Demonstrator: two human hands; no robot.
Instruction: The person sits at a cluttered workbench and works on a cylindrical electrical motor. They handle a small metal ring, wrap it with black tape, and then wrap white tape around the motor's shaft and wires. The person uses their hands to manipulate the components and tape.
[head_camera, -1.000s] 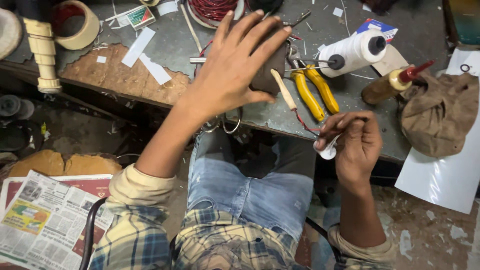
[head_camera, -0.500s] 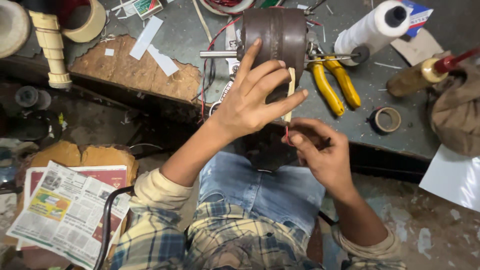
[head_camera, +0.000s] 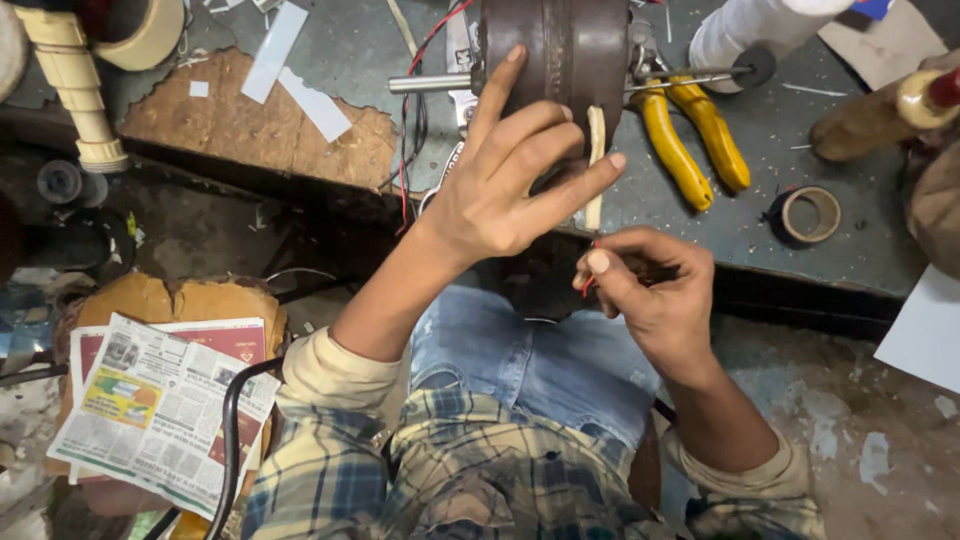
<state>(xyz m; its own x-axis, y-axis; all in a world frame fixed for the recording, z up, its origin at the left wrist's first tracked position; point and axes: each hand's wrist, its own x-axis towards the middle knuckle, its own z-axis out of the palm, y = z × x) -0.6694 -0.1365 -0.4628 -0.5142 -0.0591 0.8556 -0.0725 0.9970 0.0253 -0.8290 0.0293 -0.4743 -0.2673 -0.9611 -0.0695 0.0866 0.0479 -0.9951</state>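
Motor (head_camera: 555, 50), dark and round, sits on our counter (head_camera: 780, 170) beside yellow pliers (head_camera: 690, 130); our left hand (head_camera: 500, 190) spreads released fingers against it, right hand (head_camera: 650, 290) pinching a red wire (head_camera: 590, 280).

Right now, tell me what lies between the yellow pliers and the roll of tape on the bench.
In the head view, nothing sits between the yellow pliers and the roll of tape: only bare grey bench top with small specks of debris.
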